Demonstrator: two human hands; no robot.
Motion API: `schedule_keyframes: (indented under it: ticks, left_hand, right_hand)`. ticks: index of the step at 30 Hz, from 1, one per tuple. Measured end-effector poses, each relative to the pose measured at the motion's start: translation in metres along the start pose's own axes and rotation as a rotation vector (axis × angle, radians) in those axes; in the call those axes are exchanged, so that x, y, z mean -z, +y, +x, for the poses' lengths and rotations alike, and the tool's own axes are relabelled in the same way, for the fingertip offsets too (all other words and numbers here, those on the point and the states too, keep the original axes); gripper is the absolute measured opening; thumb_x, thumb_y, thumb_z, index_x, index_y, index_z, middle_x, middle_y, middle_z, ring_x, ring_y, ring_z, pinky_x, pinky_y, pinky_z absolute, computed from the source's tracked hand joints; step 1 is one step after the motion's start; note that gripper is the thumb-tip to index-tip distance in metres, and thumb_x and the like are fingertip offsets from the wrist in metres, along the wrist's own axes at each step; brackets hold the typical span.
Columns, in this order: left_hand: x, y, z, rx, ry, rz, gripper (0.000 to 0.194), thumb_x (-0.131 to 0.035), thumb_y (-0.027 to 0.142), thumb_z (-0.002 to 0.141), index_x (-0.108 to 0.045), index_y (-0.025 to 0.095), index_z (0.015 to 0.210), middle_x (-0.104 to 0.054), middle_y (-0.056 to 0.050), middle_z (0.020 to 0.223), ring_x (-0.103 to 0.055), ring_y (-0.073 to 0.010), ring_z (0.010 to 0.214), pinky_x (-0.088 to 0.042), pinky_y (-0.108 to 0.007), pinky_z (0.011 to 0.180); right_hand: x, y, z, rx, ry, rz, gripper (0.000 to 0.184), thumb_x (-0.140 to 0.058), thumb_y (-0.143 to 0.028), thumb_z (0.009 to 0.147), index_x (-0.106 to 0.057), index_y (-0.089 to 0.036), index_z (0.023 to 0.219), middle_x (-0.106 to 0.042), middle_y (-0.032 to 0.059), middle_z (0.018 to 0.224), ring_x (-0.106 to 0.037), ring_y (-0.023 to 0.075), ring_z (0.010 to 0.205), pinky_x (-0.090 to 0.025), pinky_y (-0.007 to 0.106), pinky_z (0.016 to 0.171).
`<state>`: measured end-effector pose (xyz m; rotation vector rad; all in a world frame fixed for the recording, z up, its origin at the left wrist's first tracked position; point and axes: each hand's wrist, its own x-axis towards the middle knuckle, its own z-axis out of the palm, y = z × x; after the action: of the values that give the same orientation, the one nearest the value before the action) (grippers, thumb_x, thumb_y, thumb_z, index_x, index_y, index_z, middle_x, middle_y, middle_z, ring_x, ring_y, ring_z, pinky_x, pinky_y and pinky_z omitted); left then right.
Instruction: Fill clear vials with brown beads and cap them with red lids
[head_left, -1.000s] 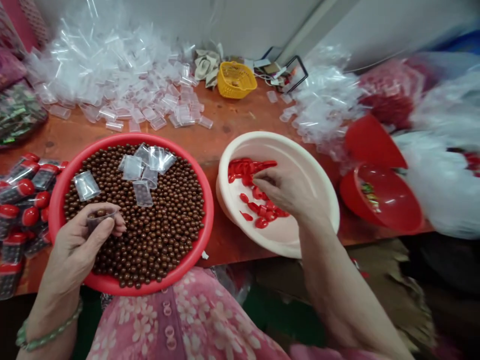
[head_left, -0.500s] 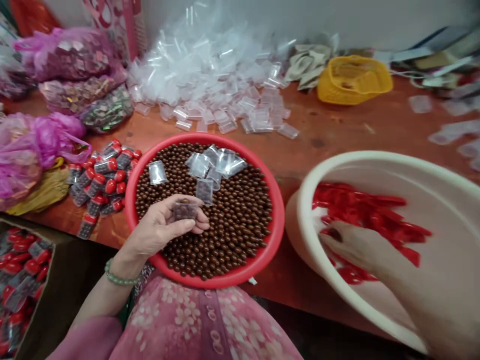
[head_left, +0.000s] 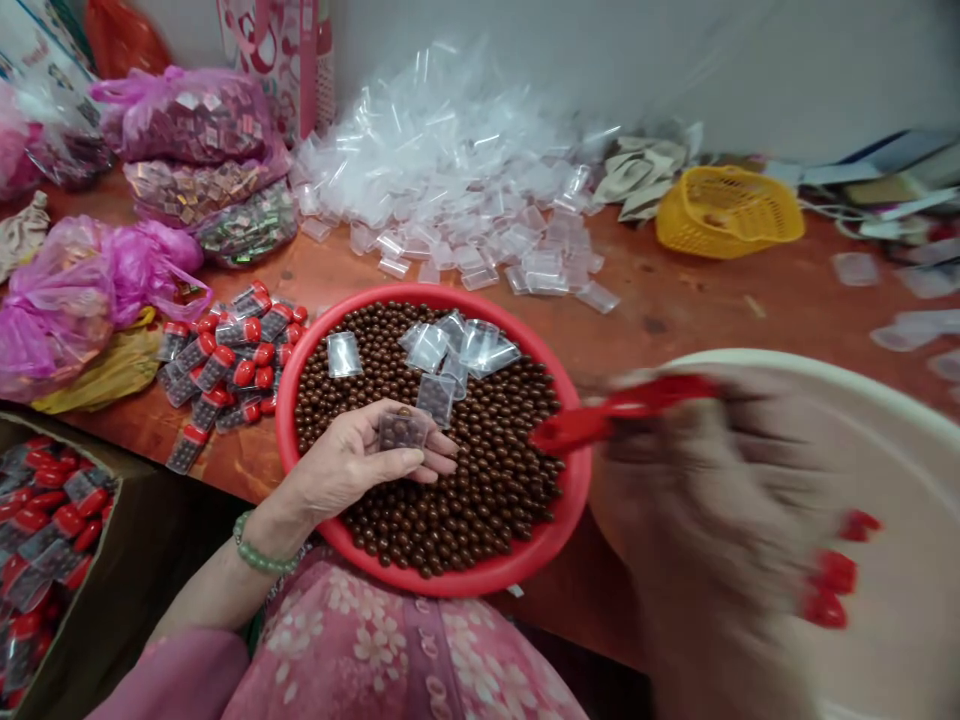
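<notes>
My left hand (head_left: 341,455) is closed round a small clear plastic case (head_left: 403,428) with brown balls inside, held over a red basin (head_left: 579,490). Shiny brown balls (head_left: 465,515) fill that basin, and several clear cases (head_left: 439,395) lie on top of them. My right hand (head_left: 720,520), smeared by motion, grips a red plastic piece (head_left: 574,430) that points left over the basin's right rim. Below the right hand, a cream tub (head_left: 885,400) holds more red pieces (head_left: 834,575), partly hidden by the hand.
Left of the basin lies a pile of filled, red-capped cases (head_left: 217,365). A cardboard box (head_left: 124,520) at lower left holds more. A heap of clear cases (head_left: 465,190), pink bags (head_left: 187,120) and a yellow basket (head_left: 727,215) stand at the back.
My right hand has risen out of the cream tub and moved left and up with the red piece. My left hand still holds the filled case. The view has shifted slightly.
</notes>
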<state>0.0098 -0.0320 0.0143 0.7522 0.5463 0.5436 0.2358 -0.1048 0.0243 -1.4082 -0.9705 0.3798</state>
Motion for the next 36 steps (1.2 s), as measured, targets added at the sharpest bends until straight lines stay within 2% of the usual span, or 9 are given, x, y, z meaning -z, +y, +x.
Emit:
schedule_keyframes:
  ticks: [2, 5, 10, 15, 18, 25, 27, 32, 36]
  left_hand:
    - [-0.002, -0.001, -0.001, 0.0, 0.018, -0.025, 0.028, -0.078, 0.021, 0.077, -0.062, 0.014, 0.099, -0.073, -0.008, 0.097, -0.073, -0.0189, 0.09, -0.056, -0.028, 0.081]
    - [-0.001, -0.001, -0.002, -0.006, 0.073, -0.068, 0.032, -0.079, 0.022, 0.075, -0.062, 0.015, 0.101, -0.072, -0.005, 0.097, -0.073, -0.0181, 0.089, -0.056, -0.03, 0.085]
    - [0.003, 0.0, -0.001, -0.023, 0.189, -0.092, 0.035, -0.083, 0.024, 0.069, -0.064, 0.013, 0.096, -0.066, 0.0, 0.09, -0.068, -0.0105, 0.08, -0.057, -0.026, 0.081]
    - [0.005, 0.002, 0.003, -0.062, 0.254, 0.002, 0.035, -0.083, 0.028, 0.07, -0.063, 0.013, 0.094, -0.065, -0.001, 0.09, -0.064, -0.0097, 0.08, -0.055, -0.026, 0.083]
    - [0.003, 0.003, 0.005, -0.053, 0.249, 0.045, 0.036, -0.083, 0.03, 0.069, -0.063, 0.013, 0.093, -0.064, -0.001, 0.089, -0.063, -0.0102, 0.081, -0.055, -0.027, 0.084]
    - [-0.002, 0.002, 0.005, -0.053, 0.223, 0.075, 0.036, -0.083, 0.032, 0.069, -0.063, 0.014, 0.093, -0.064, -0.001, 0.087, -0.062, -0.0107, 0.081, -0.053, -0.026, 0.083]
    - [-0.003, 0.003, 0.004, -0.035, 0.205, 0.066, 0.037, -0.083, 0.032, 0.069, -0.063, 0.013, 0.094, -0.065, -0.001, 0.087, -0.063, -0.0103, 0.081, -0.053, -0.026, 0.084]
    - [0.002, 0.007, 0.002, 0.059, 0.074, 0.056, 0.037, -0.08, 0.035, 0.074, -0.061, 0.012, 0.096, -0.069, -0.008, 0.097, -0.069, -0.0155, 0.089, -0.054, -0.027, 0.082]
    - [0.008, 0.01, 0.003, 0.138, -0.111, 0.092, 0.038, -0.076, 0.041, 0.077, -0.059, 0.012, 0.094, -0.069, -0.008, 0.087, -0.068, -0.0133, 0.071, -0.055, -0.024, 0.065]
  right_hand:
    - [-0.04, -0.009, -0.011, -0.105, -0.094, 0.243, 0.016, -0.067, -0.034, 0.085, -0.062, -0.026, 0.098, -0.07, 0.0062, 0.094, -0.07, 0.0218, 0.084, -0.058, 0.037, 0.077]
    - [-0.07, -0.01, -0.023, -0.08, -0.169, 0.27, 0.012, -0.063, -0.031, 0.089, -0.061, -0.025, 0.1, -0.072, 0.004, 0.093, -0.071, 0.0191, 0.082, -0.059, 0.035, 0.075]
    - [-0.058, 0.0, -0.026, 0.147, -0.211, -0.042, 0.018, -0.063, -0.022, 0.089, -0.062, -0.025, 0.107, -0.072, 0.0043, 0.095, -0.071, 0.0177, 0.085, -0.059, 0.032, 0.077]
    - [-0.05, 0.0, -0.015, 0.571, -0.488, -0.422, 0.029, -0.061, -0.015, 0.089, -0.061, -0.024, 0.116, -0.073, 0.0071, 0.096, -0.072, 0.0193, 0.086, -0.061, 0.032, 0.077]
    - [-0.052, 0.0, -0.012, 0.704, -0.57, -0.485, 0.04, -0.059, -0.011, 0.089, -0.058, -0.024, 0.127, -0.074, 0.0098, 0.104, -0.073, 0.02, 0.091, -0.062, 0.032, 0.079]
    - [-0.051, 0.016, -0.026, 0.722, -0.62, -0.506, 0.067, -0.054, -0.003, 0.088, -0.037, -0.024, 0.15, -0.069, 0.0147, 0.12, -0.068, 0.0229, 0.106, -0.06, 0.037, 0.087]
    - [-0.05, 0.015, -0.025, 0.672, -0.628, -0.473, 0.062, -0.054, -0.004, 0.089, -0.044, -0.024, 0.146, -0.07, 0.0137, 0.116, -0.069, 0.0219, 0.103, -0.061, 0.034, 0.085]
    - [-0.047, -0.007, 0.001, 0.329, -0.636, -0.247, 0.037, -0.055, -0.013, 0.091, -0.064, -0.029, 0.124, -0.071, 0.0032, 0.095, -0.068, 0.0154, 0.083, -0.058, 0.027, 0.072]
    - [-0.052, -0.015, 0.018, 0.252, -0.655, -0.179, 0.028, -0.056, -0.019, 0.092, -0.068, -0.028, 0.116, -0.07, 0.002, 0.091, -0.065, 0.0149, 0.078, -0.054, 0.028, 0.071]
